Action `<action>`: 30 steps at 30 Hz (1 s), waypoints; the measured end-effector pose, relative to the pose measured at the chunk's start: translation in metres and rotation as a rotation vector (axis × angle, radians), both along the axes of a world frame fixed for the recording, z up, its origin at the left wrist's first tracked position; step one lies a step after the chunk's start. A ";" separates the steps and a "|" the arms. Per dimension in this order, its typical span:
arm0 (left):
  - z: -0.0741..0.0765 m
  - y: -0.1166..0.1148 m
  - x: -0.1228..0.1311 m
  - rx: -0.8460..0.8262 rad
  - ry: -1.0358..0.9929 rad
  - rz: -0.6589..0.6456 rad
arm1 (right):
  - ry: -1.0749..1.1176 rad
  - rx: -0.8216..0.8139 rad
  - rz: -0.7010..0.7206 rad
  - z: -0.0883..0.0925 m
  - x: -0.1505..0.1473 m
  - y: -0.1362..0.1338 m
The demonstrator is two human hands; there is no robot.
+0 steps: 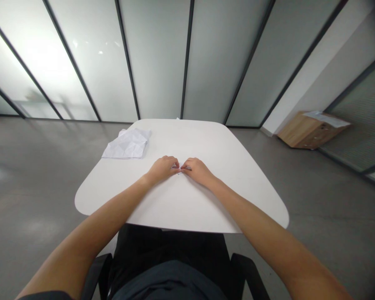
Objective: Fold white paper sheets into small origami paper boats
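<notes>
A small piece of white paper lies at the middle of the white table, mostly covered by my fingers. My left hand grips its left side with thumb and fingers curled together. From the right, my right hand pinches the same paper, its fingertips almost touching those of the left. Folds in the paper are too small to make out. Both wrists stay low, close to the table top.
The white table has rounded corners. Creased white sheets lie at its far left edge. A wooden cabinet with papers on top stands at the right, before frosted glass panels. Chair armrests flank my lap.
</notes>
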State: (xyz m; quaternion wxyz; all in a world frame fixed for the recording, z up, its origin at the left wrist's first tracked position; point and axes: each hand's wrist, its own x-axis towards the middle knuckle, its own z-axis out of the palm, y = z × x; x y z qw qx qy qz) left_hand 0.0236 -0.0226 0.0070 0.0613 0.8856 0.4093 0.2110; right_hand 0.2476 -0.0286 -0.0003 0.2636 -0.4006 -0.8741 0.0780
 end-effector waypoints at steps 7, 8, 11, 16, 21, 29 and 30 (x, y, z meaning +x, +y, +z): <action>0.001 -0.003 0.000 0.012 0.003 -0.007 | 0.020 -0.002 -0.016 -0.001 0.001 -0.001; 0.000 -0.004 0.000 0.013 -0.004 -0.014 | 0.025 -0.002 -0.017 -0.002 0.001 -0.001; -0.002 -0.004 -0.002 0.029 -0.045 -0.028 | 0.038 0.002 -0.035 -0.003 0.001 -0.002; -0.005 -0.004 -0.004 0.017 -0.095 0.004 | 0.057 -0.017 -0.097 -0.005 0.001 -0.001; -0.004 -0.004 -0.003 -0.073 -0.236 -0.027 | 0.159 -0.069 -0.049 -0.003 -0.001 -0.002; 0.003 -0.007 0.005 -0.159 -0.547 -0.051 | 0.497 -0.090 -0.009 -0.002 -0.003 -0.003; 0.004 -0.008 0.006 -0.161 -0.556 -0.050 | 0.523 -0.086 -0.014 -0.001 -0.004 -0.003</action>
